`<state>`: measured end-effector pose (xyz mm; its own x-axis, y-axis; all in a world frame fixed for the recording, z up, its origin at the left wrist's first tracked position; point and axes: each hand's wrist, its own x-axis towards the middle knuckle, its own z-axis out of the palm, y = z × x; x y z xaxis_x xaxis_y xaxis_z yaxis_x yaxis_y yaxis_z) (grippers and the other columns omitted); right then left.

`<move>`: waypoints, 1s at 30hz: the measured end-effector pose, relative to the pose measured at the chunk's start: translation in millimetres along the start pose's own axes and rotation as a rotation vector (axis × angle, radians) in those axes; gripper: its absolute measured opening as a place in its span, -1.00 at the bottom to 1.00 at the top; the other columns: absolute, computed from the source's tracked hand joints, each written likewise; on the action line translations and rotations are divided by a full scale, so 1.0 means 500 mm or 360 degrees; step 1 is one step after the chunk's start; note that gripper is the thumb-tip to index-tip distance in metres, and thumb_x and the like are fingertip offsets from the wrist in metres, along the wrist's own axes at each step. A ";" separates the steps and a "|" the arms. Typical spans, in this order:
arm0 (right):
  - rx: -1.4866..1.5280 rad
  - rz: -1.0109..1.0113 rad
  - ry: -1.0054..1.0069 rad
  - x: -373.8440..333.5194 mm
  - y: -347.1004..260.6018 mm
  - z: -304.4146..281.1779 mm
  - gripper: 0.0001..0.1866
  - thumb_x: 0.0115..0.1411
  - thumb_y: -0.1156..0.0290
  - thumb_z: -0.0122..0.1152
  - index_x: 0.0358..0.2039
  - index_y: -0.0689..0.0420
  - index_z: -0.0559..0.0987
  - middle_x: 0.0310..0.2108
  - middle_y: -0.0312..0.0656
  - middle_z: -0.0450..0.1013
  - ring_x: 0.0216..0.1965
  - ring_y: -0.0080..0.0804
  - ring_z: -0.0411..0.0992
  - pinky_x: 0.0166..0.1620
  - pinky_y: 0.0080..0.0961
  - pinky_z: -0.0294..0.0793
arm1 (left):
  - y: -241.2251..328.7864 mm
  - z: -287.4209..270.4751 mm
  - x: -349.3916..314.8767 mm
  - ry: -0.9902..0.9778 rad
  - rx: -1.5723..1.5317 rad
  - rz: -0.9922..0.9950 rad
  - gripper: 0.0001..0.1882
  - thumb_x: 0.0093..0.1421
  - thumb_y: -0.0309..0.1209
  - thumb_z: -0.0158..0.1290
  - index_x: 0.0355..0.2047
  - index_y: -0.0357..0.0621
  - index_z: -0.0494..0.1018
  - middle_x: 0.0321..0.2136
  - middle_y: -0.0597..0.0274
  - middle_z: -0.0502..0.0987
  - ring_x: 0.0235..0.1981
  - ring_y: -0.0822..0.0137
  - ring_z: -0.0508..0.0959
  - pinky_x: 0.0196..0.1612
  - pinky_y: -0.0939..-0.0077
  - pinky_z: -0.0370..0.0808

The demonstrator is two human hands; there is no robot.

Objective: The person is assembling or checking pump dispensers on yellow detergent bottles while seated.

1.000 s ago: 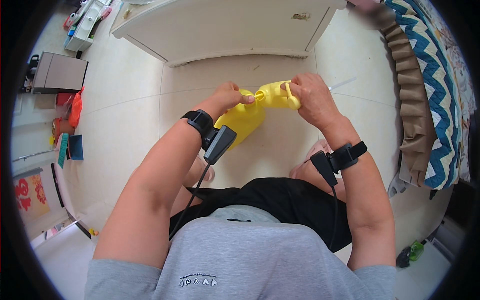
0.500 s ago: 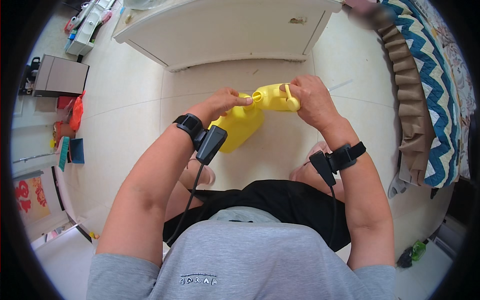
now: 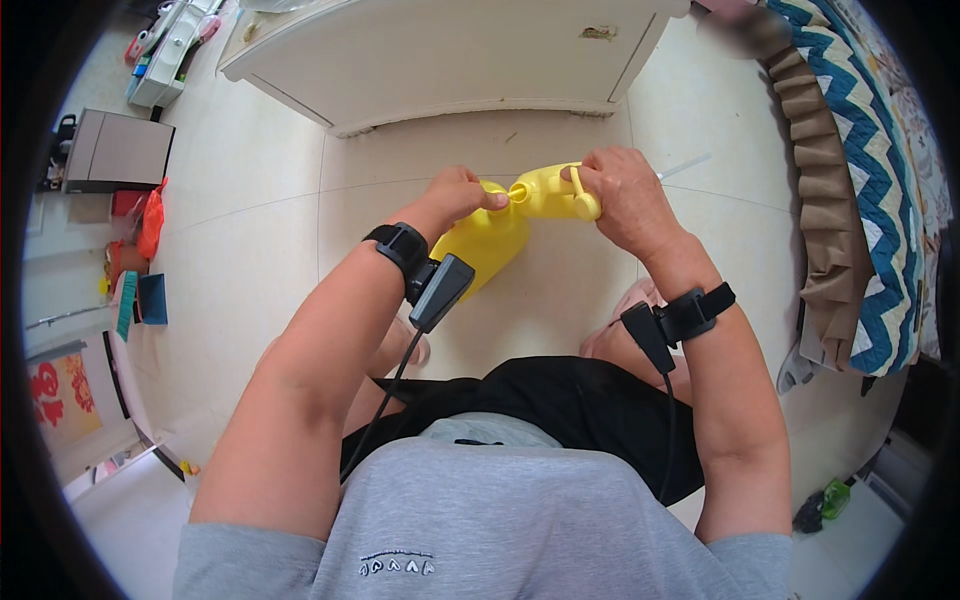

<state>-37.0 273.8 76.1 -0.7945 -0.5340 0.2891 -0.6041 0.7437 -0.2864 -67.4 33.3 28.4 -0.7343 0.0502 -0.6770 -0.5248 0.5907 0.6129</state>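
Below my left hand (image 3: 462,196) a large yellow plastic jug (image 3: 489,245) stands or leans on the floor. My left fingers are closed at its top, with the thumb pointing right; what they pinch is mostly hidden. My right hand (image 3: 627,198) grips a smaller yellow plastic container (image 3: 545,192), lying sideways with its round mouth toward the left thumb. A thin yellow piece shows at that mouth. A yellow knobbed part (image 3: 584,200) sticks out by my right fingers. Past the right knuckles runs a thin whitish tube (image 3: 685,166).
A white cabinet (image 3: 460,70) stands ahead on the tiled floor (image 3: 240,200). To the right is a bed with a zigzag cover (image 3: 862,190) and brown skirt. A grey box (image 3: 120,150), a red bag (image 3: 153,222) and a blue dustpan (image 3: 153,298) stand along the left.
My left wrist and forearm have swung a little to the right, covering more of the jug. The right hand and smaller container have barely moved.
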 end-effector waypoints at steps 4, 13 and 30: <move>-0.0004 0.0028 -0.0029 -0.002 0.007 0.004 -0.82 -0.16 0.67 0.13 -0.49 0.13 0.52 -0.45 -0.18 0.40 -0.30 -0.20 0.37 -0.19 -0.32 0.34 | 0.014 -0.013 -0.006 -0.0153 0.0031 -0.0025 -0.33 -0.15 -0.14 0.35 -0.15 -0.35 0.39 -0.26 -0.01 0.47 -0.22 0.06 0.47 -0.25 0.08 0.39; 0.0113 0.0059 -0.0047 -0.020 0.013 -0.003 -0.73 -0.20 0.70 0.13 -0.43 0.12 0.53 -0.43 -0.17 0.39 -0.30 -0.14 0.36 -0.21 -0.28 0.35 | -0.046 0.007 -0.028 -0.0013 0.0039 0.0467 -0.37 0.03 -0.07 0.22 -0.05 -0.30 0.38 -0.20 0.00 0.50 -0.19 0.23 0.51 -0.15 0.43 0.44; 0.0227 0.0369 -0.0152 -0.041 0.023 0.002 -0.69 -0.03 0.60 0.14 -0.22 0.09 0.53 -0.29 -0.17 0.42 -0.18 -0.15 0.38 -0.15 -0.33 0.42 | -0.038 -0.001 -0.029 -0.0079 -0.0250 0.0189 -0.55 -0.06 -0.06 0.28 -0.35 -0.18 0.51 -0.46 0.22 0.50 -0.46 0.40 0.47 -0.43 0.48 0.38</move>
<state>-27.9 292.6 66.0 -0.9107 -0.3967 0.1153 -0.4026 0.7898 -0.4627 -47.1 20.9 26.7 -0.7747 0.1540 -0.6133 -0.4996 0.4455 0.7429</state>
